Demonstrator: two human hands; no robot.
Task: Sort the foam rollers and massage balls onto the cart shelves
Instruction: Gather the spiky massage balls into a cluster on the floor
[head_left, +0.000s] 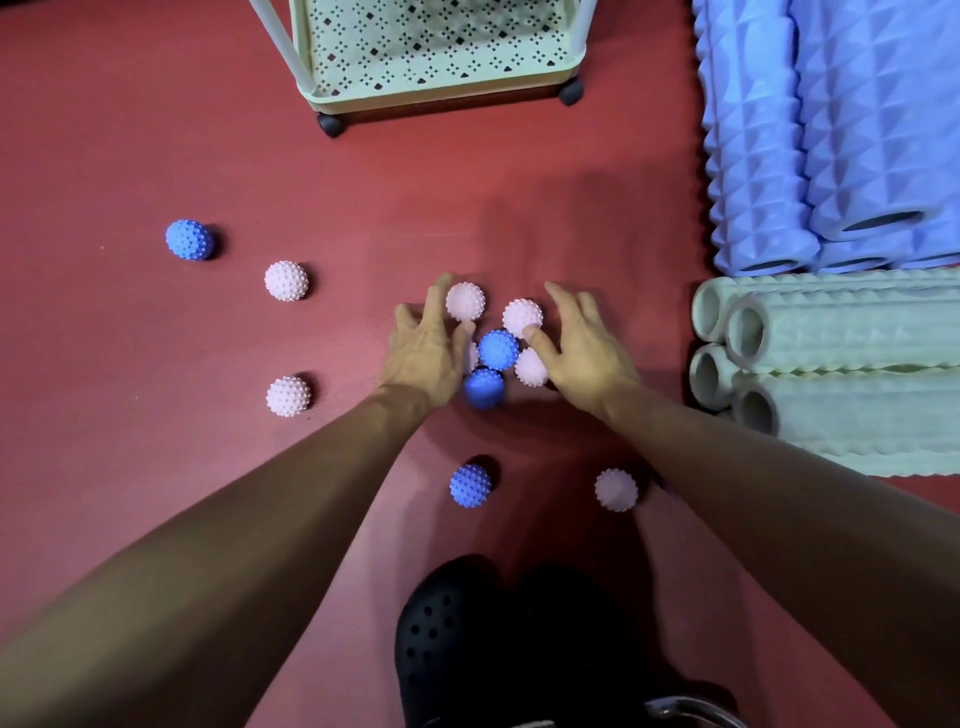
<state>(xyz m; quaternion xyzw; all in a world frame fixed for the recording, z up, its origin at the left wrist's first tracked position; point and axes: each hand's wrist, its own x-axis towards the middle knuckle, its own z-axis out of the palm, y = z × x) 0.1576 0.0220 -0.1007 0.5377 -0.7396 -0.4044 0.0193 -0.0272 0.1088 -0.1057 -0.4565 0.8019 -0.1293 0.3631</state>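
Observation:
A cluster of spiky massage balls lies on the red mat between my hands: a pink ball, a second pink ball, a third pink ball, a blue ball and another blue ball. My left hand cups the cluster from the left, its fingers spread and touching the first pink ball. My right hand cups it from the right, a fingertip on the second pink ball. The pale green cart stands at the top, its bottom shelf bare.
Loose balls lie around: blue, pink, pink, blue, pink. Blue foam rollers are stacked at the upper right, pale green rollers below them. My black shoe is near the bottom.

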